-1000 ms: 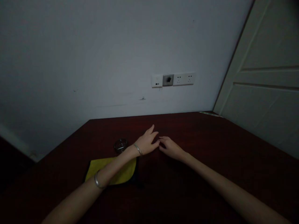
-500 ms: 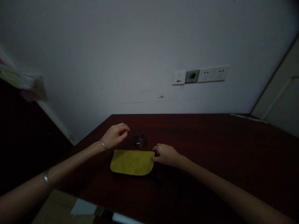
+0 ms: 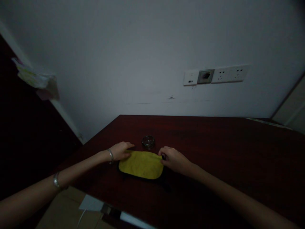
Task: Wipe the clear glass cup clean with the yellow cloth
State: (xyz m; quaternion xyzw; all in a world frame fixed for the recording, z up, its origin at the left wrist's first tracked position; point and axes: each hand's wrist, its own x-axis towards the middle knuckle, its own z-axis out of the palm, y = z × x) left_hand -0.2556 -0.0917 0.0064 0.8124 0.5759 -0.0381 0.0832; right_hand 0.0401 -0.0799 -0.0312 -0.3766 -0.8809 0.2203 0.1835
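A flat yellow cloth pouch with a dark edge lies on the dark red-brown table. My right hand pinches its upper right corner, where a small dark bit shows between thumb and fingers. At the upper left corner, my left hand has its thumb on the yellow face and its fingers along the far edge. Just behind the pouch, between the hands and touched by neither, stands a small round glass dish.
Behind the table rises a pale wall with sockets and switches. Below the near left edge, a white sheet and a white cable show over a tan floor. Crumpled paper or cloth hangs at the left.
My left hand has come down from above the table onto the pouch's upper left corner. The right hand keeps its corner, and the pouch's top edge now bends. The view has shifted slightly.
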